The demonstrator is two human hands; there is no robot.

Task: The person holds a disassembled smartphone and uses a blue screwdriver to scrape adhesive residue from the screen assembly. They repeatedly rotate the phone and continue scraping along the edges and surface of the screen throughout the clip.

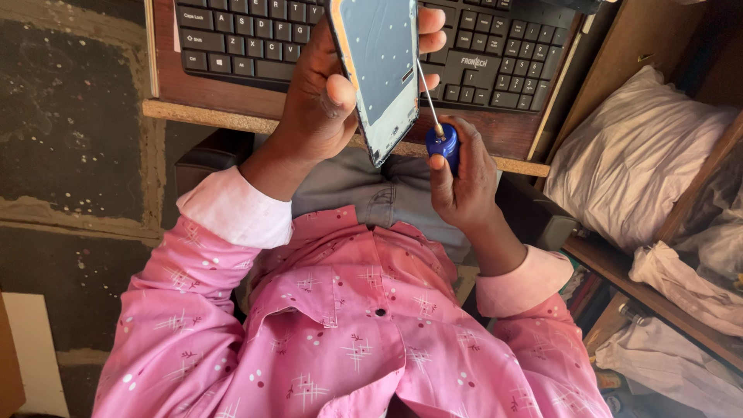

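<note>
Upright, phone (379, 70) in left hand (325, 101), screwdriver (437, 131) in right hand (464, 182)

One screen shows: a phone (377, 70), a tall shape with round corners and an orange edge. Its face is pale grey-blue with small white dots. The left hand (325, 101) holds it up, just beside the right hand (463, 182).

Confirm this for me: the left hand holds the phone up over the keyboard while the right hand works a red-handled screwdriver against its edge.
Not quite: the screwdriver handle is blue, not red, as the head view shows. The rest stands: left hand holds the phone over the keyboard, right hand works the screwdriver.
</note>
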